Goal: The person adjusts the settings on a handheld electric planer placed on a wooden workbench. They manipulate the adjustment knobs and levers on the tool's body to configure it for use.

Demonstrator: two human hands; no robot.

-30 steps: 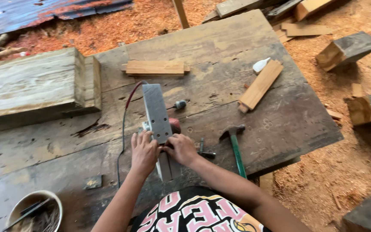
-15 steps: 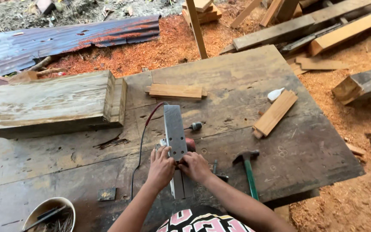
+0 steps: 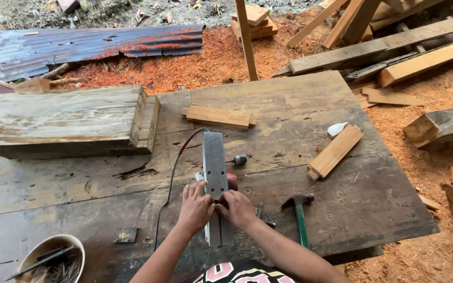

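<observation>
1. I saw the electric planer lying upside down on the worn wooden table, near its front edge, with the long grey metal sole facing up and showing small holes along its length. A red cable ran from its far end and curved back toward me.
2. My left hand was curled against the left side of the sole, fingers bent and touching the metal. My right hand pressed in from the right side in the same way, fingers closed around the edge; both gripped the planer at about the middle of its length.
3. A hammer with a green handle lay just right of my right forearm. A small metal bit sat beside the planer. Farther off were a short plank, a flat board and a thick timber slab at the left. A bowl holding tools stood at the near left corner.
</observation>
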